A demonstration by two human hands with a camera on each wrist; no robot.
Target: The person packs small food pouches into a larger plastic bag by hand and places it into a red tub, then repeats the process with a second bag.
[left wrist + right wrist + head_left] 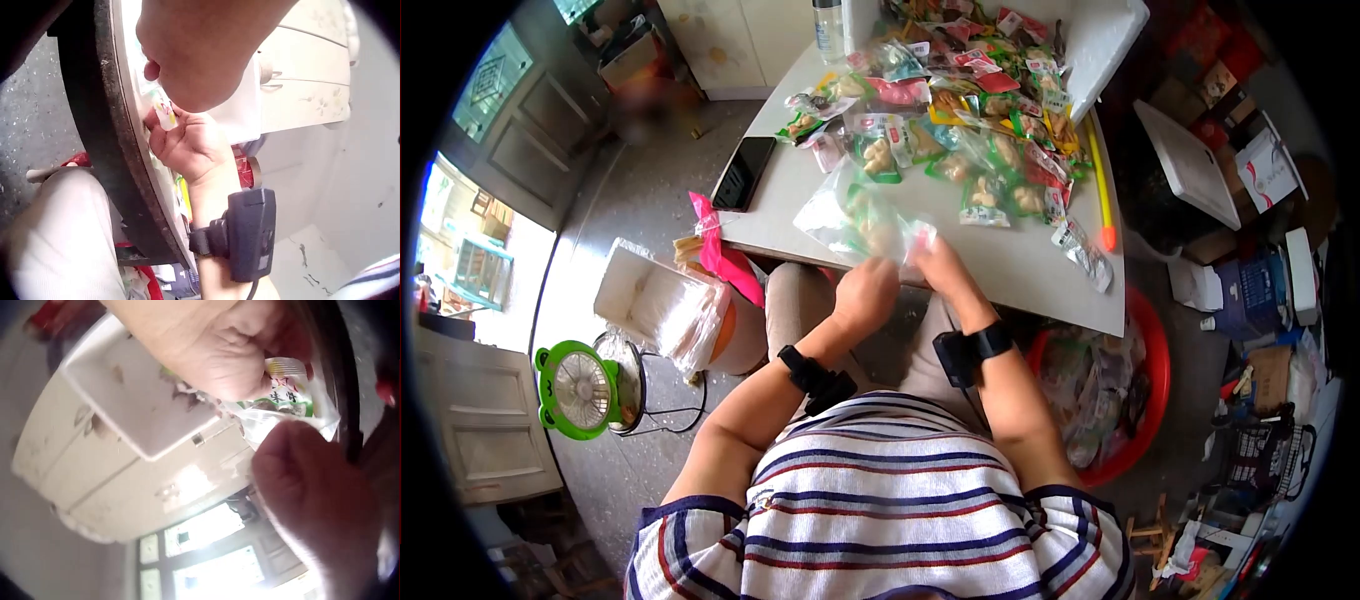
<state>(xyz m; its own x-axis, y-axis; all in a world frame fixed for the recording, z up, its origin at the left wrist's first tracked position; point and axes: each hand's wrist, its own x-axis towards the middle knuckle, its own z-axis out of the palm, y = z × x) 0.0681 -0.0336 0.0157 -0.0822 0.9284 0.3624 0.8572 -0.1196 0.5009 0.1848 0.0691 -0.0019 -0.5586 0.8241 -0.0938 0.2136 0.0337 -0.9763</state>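
Clear plastic bunches between the fingers of the left hand [867, 295], which curl round the mouth of a transparent bag [828, 215]. Beside it, the right hand [940, 268] grips a small printed packet [289, 389] with its thumb and bent fingers; the right wrist view shows the packet's crimped end, dark lettering and green lower band, partly behind the bag's film. The two hands are close together at the near edge of the white tabletop [780, 225]. The bag spreads forward over that edge, blurred, with green-edged packets showing at it; whether they lie inside or beneath cannot be told.

Just beyond, sealed food packets [985, 190] with green, red and yellow printing lie scattered, several showing pale contents, and heap up towards a white foam box [1105, 50]. Left of the heap lies a black smartphone [743, 174]; a clear bottle [829, 35] stands behind. Along the right side, a yellow rod [1100, 180] with an orange end points towards the person, near a silvery packet [1083, 256].

Black devices are strapped round both wrists. Below the table's right side, a red basin [1157, 385] holds more packets. To the left are a bright pink bag [725, 255], a white bin [635, 285] with crumpled plastic and a green animal-faced fan [580, 390].
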